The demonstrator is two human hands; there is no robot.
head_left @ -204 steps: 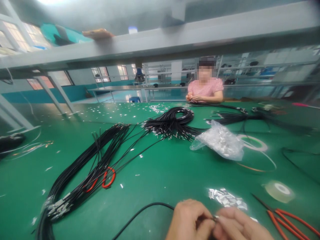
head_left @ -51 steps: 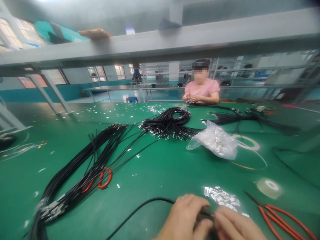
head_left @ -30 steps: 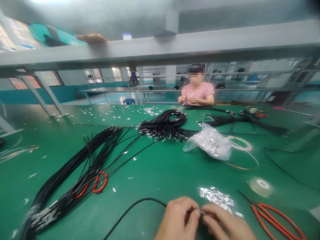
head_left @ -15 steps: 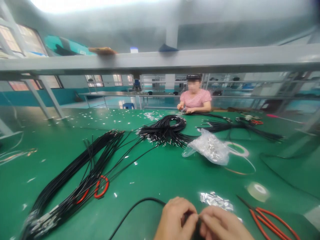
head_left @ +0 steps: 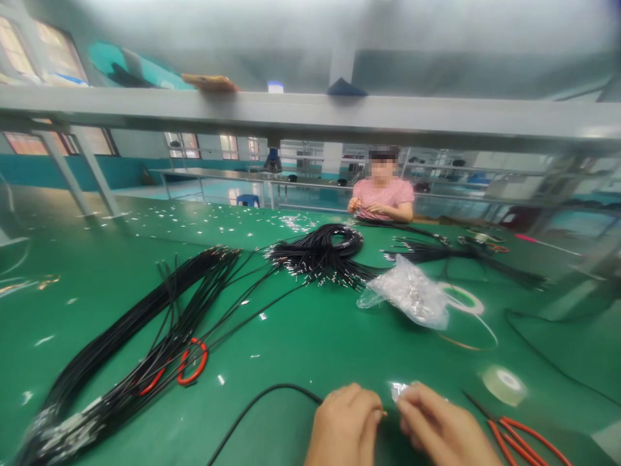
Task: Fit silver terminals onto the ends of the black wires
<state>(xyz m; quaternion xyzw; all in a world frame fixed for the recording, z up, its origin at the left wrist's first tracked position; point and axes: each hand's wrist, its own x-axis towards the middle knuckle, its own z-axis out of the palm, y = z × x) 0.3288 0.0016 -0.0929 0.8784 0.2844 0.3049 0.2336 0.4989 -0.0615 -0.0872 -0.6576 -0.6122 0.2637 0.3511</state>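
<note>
— Black cable [head_left: 262,398] first: where does it lie?

— It curves over the green counter [head_left: 315,336] from the lower left and runs in under the left hand [head_left: 345,427], whose fingers are closed on its end. A thin bare tip seems to poke out toward the right hand [head_left: 439,430].

— And the right hand?

— Its fingertips are pinched together over the small heap of silver terminals [head_left: 400,388], just beside the left hand. Whether one terminal sits between them I cannot tell; the frame is blurred there.

— What has changed?

— Half a second ago the two hands were pressed together, fingertip to fingertip, over the cable end. Now they stand slightly apart — the right has drawn off to the heap while the left has kept its grip. To my eye, that reads as one fitting finished or a fresh terminal being picked up.

— Around them?

— Red-handled pliers [head_left: 521,437] lie to the right, a roll of clear tape [head_left: 504,383] beyond them. A clear bag of terminals [head_left: 412,299] sits mid-counter, the long black cable bundle [head_left: 145,343] to the left with red scissors [head_left: 187,369] under it. Across the counter a co-worker in pink [head_left: 383,197] handles cables — apart from these hands.
</note>
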